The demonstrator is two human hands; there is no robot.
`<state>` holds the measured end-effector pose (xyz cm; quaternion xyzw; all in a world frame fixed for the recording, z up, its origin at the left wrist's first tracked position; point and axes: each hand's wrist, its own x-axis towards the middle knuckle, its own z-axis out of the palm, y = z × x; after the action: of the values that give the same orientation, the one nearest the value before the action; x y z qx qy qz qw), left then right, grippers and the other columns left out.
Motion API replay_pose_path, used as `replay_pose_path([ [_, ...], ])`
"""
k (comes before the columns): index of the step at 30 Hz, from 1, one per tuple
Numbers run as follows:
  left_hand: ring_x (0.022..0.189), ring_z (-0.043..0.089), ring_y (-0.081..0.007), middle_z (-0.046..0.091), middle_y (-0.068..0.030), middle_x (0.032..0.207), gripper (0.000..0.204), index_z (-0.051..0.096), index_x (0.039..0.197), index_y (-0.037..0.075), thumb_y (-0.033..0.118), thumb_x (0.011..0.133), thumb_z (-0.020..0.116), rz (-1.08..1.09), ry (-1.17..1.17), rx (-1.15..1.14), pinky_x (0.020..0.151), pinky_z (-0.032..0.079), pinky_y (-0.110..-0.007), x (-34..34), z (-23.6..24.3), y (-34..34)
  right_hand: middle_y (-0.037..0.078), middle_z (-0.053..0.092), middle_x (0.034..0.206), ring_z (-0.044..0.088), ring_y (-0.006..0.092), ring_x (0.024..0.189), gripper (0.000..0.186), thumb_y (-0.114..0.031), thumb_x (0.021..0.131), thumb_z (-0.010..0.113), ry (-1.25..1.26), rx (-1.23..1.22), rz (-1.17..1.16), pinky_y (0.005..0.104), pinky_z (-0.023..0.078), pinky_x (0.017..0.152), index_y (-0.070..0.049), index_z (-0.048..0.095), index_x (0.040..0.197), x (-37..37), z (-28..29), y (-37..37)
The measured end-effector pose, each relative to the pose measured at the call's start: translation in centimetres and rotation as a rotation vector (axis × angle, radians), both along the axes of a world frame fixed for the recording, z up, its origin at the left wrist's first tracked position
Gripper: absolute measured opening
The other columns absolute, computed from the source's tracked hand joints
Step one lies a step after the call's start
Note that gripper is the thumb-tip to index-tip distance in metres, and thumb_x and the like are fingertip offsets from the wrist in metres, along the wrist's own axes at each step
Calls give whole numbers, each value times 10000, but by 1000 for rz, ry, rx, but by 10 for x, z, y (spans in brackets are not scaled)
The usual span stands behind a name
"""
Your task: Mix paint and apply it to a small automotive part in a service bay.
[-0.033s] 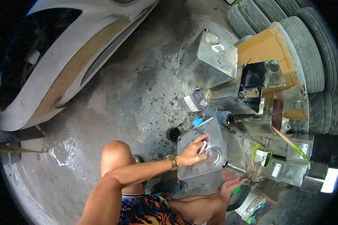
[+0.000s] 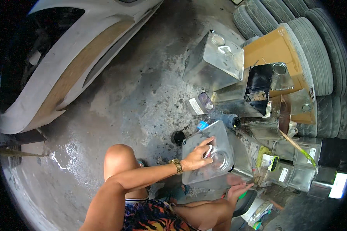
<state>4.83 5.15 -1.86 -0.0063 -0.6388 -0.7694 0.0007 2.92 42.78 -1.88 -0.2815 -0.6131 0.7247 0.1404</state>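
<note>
Silvery sheet metal forms the large square-topped can (image 2: 218, 134) just beyond the person's knees. It looks tilted, its top turned toward the left and one shiny side wall showing on the right; whether its base bears on the ground cannot be told. It should be stiff at the seams, though the thin walls could dent under a hard push. Weight depends on the contents, which are hidden. Such smooth faces would probably slip under a flat palm, so the best hold is likely the pale loop handle (image 2: 208, 151) on top, beside the round metal lid (image 2: 221, 159), with support under a lower edge. The left hand (image 2: 195, 158) has thumb and fingers drawn in narrow around that handle. The right hand (image 2: 239, 191) is wide, fingers stretched out by the can's near right side; I cannot tell if it touches the metal.

Grey concrete floor (image 2: 115, 96) spreads around the can, stained dark beyond it and shining as if wet well to its left. A pale grey vehicle body (image 2: 92, 30) with a brown band stands far to the left of the can. Black rubber tyres (image 2: 312, 50) are piled well beyond it on the right, behind a brown cardboard sheet (image 2: 266, 44). Between these and the can stands another square silver metal can (image 2: 223, 65). Smallest, a round black cup (image 2: 177, 138) sits just beside the can's far left corner.
</note>
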Motion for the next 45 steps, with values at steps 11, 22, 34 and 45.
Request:
replay_pose_path([
  [11,1423,296,-358,269,-165,1567,167,512,779,-5,79,748,653,48,12,8,1124,314,-404,2,8,-6,129,448,1325,444,197,1219,960,-757,876,424,-16,62,72,334,314,1081,74,381,1352,-3,26,-17],
  [22,1432,273,-379,277,-180,1559,193,500,749,-9,91,739,666,80,14,-17,1142,303,-419,2,17,-3,169,323,1441,332,243,1343,1004,-746,870,459,-37,30,71,353,234,1135,35,240,1462,-11,9,23],
  [34,1423,291,-384,280,-176,1560,197,498,746,-8,98,746,664,80,-2,8,1133,317,-425,4,17,-4,87,537,1214,536,168,1073,882,-740,876,454,5,75,14,265,421,954,11,447,1338,-7,27,-4],
  [45,1435,264,-378,285,-184,1550,184,510,768,-16,104,759,650,61,-12,17,1154,277,-419,5,19,-8,93,479,1294,506,175,1129,928,-749,866,462,-37,35,82,280,410,977,15,387,1388,-4,36,-8],
])
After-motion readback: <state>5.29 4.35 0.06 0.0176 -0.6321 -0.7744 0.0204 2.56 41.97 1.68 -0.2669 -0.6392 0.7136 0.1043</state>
